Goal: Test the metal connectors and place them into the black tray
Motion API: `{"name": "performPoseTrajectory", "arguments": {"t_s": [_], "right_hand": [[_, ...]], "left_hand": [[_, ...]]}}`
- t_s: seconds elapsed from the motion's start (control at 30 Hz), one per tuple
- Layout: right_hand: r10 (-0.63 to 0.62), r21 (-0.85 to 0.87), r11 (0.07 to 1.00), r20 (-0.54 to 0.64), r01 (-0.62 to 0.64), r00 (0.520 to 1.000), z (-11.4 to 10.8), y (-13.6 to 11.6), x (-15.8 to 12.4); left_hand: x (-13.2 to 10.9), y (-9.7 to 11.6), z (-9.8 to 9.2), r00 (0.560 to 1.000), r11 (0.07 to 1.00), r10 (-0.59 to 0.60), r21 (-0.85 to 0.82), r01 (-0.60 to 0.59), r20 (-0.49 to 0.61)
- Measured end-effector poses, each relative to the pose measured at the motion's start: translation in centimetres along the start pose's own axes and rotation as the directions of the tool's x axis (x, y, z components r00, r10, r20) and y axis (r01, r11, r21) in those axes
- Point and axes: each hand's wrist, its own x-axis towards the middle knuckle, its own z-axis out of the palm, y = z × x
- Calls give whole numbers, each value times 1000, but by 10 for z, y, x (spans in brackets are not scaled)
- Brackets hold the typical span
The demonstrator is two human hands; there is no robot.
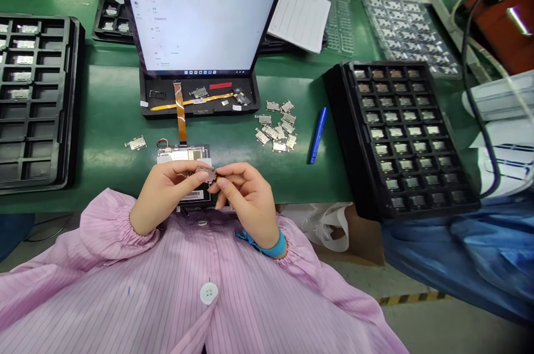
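Silvery small metal part (207, 171) sits pinched between left hand (164, 195) and right hand (248, 201), both closed on it, just above a dark circuit board (183, 155); its white barcode label (194, 195) is unreadable.

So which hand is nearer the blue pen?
Right. The right hand sits below-left of the blue pen; the left hand lies farther left, both pinching a small metal part.

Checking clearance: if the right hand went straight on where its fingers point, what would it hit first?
Probably the left hand, just beyond the small metal part the right hand pinches.
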Motion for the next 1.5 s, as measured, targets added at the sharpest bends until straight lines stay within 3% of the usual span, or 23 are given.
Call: {"name": "performPoseTrajectory", "arguments": {"t_s": [0.1,0.37,0.43,0.5,0.57,0.67,0.73,0.83,0.93,1.2,1.5], "right_hand": [[-33,-52,998,-2,33,999,-1,3,0],[-57,-162,985,19,59,998,-3,4,1],[-54,-178,982,39,60,998,-4,5,2],[-52,-188,980,39,58,998,-6,5,4],[-64,-208,976,-20,58,998,-8,4,11],[-56,-235,972,-140,22,989,-12,2,25],[-13,-226,974,-161,-24,987,-15,1,34],[32,-209,976,-140,-61,990,-16,5,45],[48,-194,978,-137,-74,989,-15,12,49],[47,-193,978,-145,-74,988,-14,18,51],[44,-233,970,-125,-73,991,-14,18,52]], "left_hand": [[-1,0,-2,1000,998,17,53,-17,-3],[-2,0,0,998,1000,-12,-6,13,58],[0,-1,-1,998,998,18,65,-22,63],[4,-3,-2,992,961,110,247,-122,62],[7,-7,-3,957,812,286,516,-272,54],[11,-15,-4,852,399,509,844,-360,123],[11,-21,-5,820,187,537,920,-344,197],[8,-30,-8,797,55,539,932,-358,274],[6,-34,-11,787,57,540,920,-387,298],[8,-37,-13,799,181,537,888,-423,271],[9,-36,-12,775,145,559,886,-440,294]]}}
